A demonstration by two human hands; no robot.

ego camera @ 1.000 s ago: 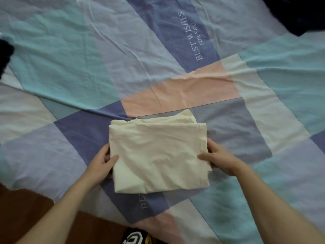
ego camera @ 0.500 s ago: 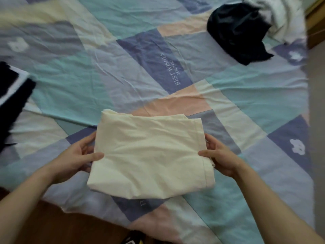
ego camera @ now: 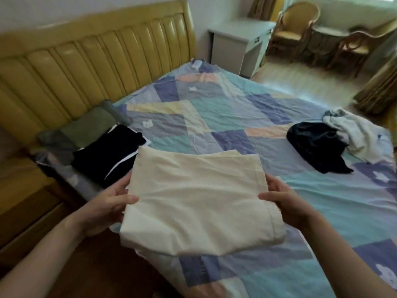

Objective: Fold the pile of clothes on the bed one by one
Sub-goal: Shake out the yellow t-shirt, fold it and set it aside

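A folded cream garment (ego camera: 199, 201) hangs in the air above the near edge of the bed (ego camera: 236, 108). My left hand (ego camera: 107, 205) grips its left edge, thumb on top and fingers underneath. My right hand (ego camera: 281, 203) grips its right edge the same way. A folded dark garment with a white stripe (ego camera: 107, 155) lies at the bed's left side near the headboard. At the right side of the bed lie a crumpled dark garment (ego camera: 318, 145) and a crumpled white and grey one (ego camera: 354, 134).
A yellow padded headboard (ego camera: 86, 65) runs along the left. A grey-green pillow (ego camera: 90, 123) lies beside the folded dark garment. A white desk (ego camera: 238, 44) and wicker chairs (ego camera: 298, 24) stand beyond the bed. Wooden floor (ego camera: 96, 265) shows below my left arm.
Both hands have lifted the folded cream garment off the bed and carry it leftward. My view has tilted up, bringing the headboard, the folded dark garment and the room into sight.
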